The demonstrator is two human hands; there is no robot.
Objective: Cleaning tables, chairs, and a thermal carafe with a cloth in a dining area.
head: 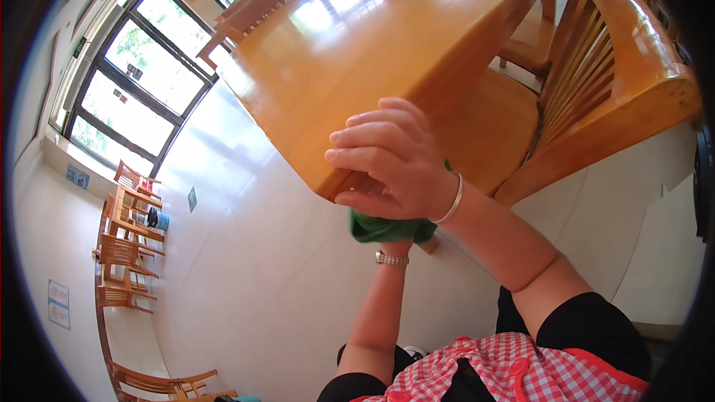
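Observation:
Over the near corner of a varnished wooden table, my right hand is held with its fingers curved and slightly apart. Its thumb hangs by the table's front edge, and a bangle circles the wrist. I cannot tell whether the fingertips touch the wood. Directly beneath is a green cloth, bunched around my left hand. The left fingers are hidden by the cloth and the right hand. A metal wristwatch is on the left wrist.
A slat-backed wooden chair stands against the table's right side, its seat partly under the tabletop. More wooden chairs line the left wall. Glass doors are at the upper left. Pale tiled floor lies left of the table.

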